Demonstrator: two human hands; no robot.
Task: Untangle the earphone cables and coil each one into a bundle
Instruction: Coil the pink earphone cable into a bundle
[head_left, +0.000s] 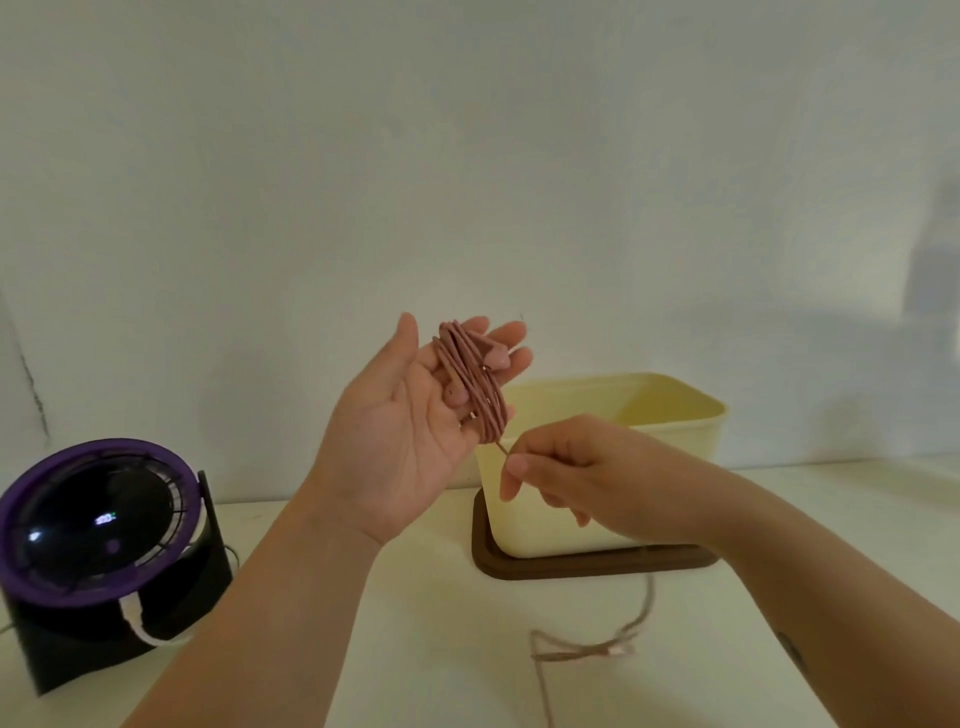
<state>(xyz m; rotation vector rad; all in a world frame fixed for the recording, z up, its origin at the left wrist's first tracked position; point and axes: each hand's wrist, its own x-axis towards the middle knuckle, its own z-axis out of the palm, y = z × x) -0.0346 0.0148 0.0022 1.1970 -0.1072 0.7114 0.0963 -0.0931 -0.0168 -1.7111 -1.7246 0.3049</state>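
Note:
My left hand (400, 421) is raised palm toward me with fingers straight. A pink earphone cable (475, 387) is wound in several turns round those fingers, with its two earbuds lying against the coil. My right hand (566, 467) sits just below and to the right, pinching the loose end of that cable between thumb and forefinger. The rest of the pink cable (587, 647) lies slack on the white table, blurred, trailing toward the front edge.
A cream plastic box (670, 415) stands on a brown lid (597, 564) behind my right hand. A black and purple round device (98, 525) with a white plug sits at the left. The wall is close behind.

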